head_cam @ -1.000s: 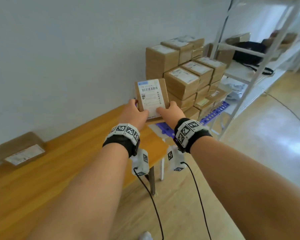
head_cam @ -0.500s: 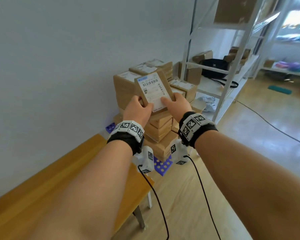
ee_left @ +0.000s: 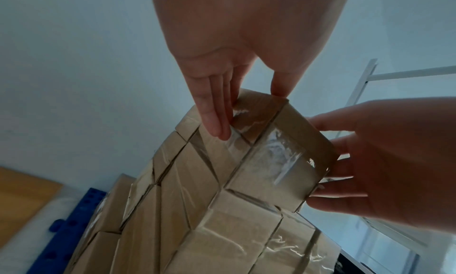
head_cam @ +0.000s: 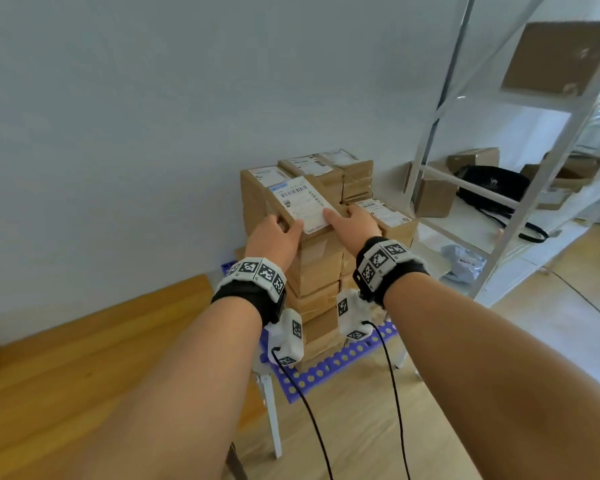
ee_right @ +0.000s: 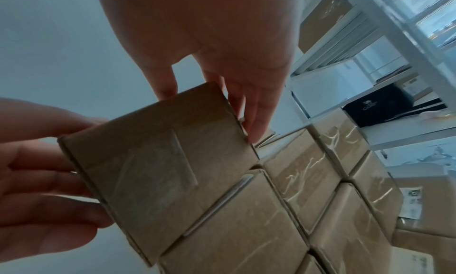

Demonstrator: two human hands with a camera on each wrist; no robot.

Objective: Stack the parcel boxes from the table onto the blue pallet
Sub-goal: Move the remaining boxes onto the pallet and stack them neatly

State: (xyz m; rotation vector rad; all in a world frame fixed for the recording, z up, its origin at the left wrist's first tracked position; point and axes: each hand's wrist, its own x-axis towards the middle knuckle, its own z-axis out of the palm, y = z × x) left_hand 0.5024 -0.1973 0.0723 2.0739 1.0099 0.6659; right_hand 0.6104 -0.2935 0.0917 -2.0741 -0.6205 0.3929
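Since the earlier frames, the small brown cardboard parcel box with the white shipping label [head_cam: 300, 206] has been carried away from the wooden table [head_cam: 94, 344], which is now seen at the lower left of the head view, and it has been brought down to the stack of brown taped parcel boxes [head_cam: 321, 271] in the centre of the frame. The box is held between both hands: the left hand [head_cam: 274, 239] grips its left side with the thumb on top and the fingers [ee_left: 217, 118] stretched along the side, and the right hand [head_cam: 355, 225] grips the right side in the same way. In the wrist views the lower edge of the box appears to meet the top of the stack, but it is still tilted, so it is judged as not yet fully set down. The blue perforated plastic pallet [head_cam: 329, 370] is seen under the stack. Probably only lowering flat and release remain for this box.
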